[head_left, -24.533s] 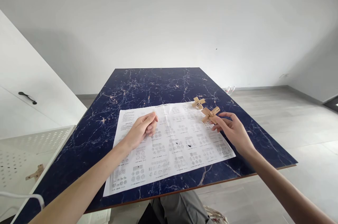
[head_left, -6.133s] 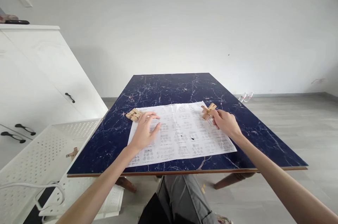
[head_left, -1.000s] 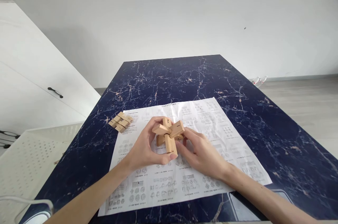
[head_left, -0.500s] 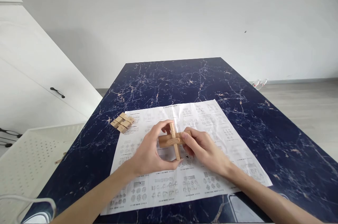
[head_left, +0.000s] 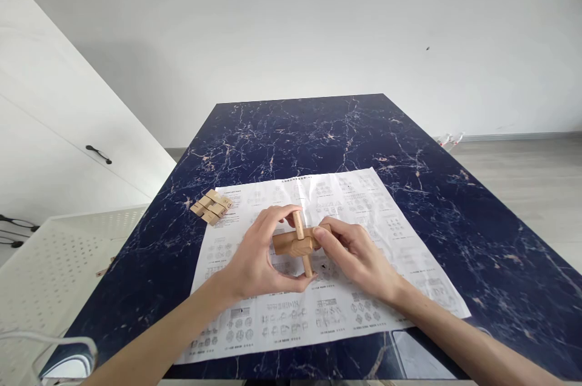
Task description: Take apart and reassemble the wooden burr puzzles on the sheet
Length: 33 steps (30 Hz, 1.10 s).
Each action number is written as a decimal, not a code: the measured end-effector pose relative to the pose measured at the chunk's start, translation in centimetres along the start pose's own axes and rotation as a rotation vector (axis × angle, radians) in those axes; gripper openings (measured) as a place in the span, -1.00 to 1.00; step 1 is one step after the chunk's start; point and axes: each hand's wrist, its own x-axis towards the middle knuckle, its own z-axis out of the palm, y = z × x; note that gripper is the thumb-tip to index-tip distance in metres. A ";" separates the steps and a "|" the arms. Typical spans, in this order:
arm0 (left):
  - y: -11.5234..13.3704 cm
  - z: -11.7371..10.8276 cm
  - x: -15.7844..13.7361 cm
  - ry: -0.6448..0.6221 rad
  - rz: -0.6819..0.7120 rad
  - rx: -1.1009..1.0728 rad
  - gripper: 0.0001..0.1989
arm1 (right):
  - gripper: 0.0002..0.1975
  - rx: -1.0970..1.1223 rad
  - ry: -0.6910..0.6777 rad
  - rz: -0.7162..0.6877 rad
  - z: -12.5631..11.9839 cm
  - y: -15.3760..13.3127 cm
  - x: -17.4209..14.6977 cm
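Note:
Above the printed sheet [head_left: 336, 289], a small wooden interlocking puzzle [head_left: 301, 245] of crossed bars is held between both hands. My left hand [head_left: 261, 259] spans its upright bar, thumb at the near end and fingertips at the far end. My right hand [head_left: 350, 246] pinches the right end of the crosswise bar between thumb and fingers. The joint at the middle shows a rounded wooden piece on top of the crossing. To the left, at the sheet's upper corner, several wooden puzzle pieces [head_left: 213, 206] with dark markings lie together.
The table [head_left: 291, 137] has a dark blue marbled top. Near its front edge lies a flat dark glossy object [head_left: 421, 352] under my right forearm. A pale perforated surface [head_left: 50, 271] and a white cable [head_left: 45, 334] are at the left, below a white cabinet [head_left: 68, 113].
The rounded middle piece has shifted slightly to the right and toward me, covering more of the upright bar. Both hands keep their grip; the view has shifted slightly.

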 end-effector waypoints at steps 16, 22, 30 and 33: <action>-0.4 -0.5 0.1 0.044 0.031 -0.013 -0.03 | -0.57 -0.035 -0.105 -0.002 -0.7 -0.3 0.1; -0.3 -0.5 0.4 0.020 0.039 -0.070 -0.05 | -0.56 -0.030 -0.105 -0.013 -0.7 -0.1 0.1; -0.3 -0.5 0.8 -0.044 0.064 -0.177 -0.11 | -0.57 0.061 -0.151 -0.041 -0.9 -1.0 -0.2; -0.3 -0.4 0.8 -0.075 -0.009 -0.205 -0.15 | -0.54 0.221 -0.180 -0.056 -1.1 -1.1 -0.5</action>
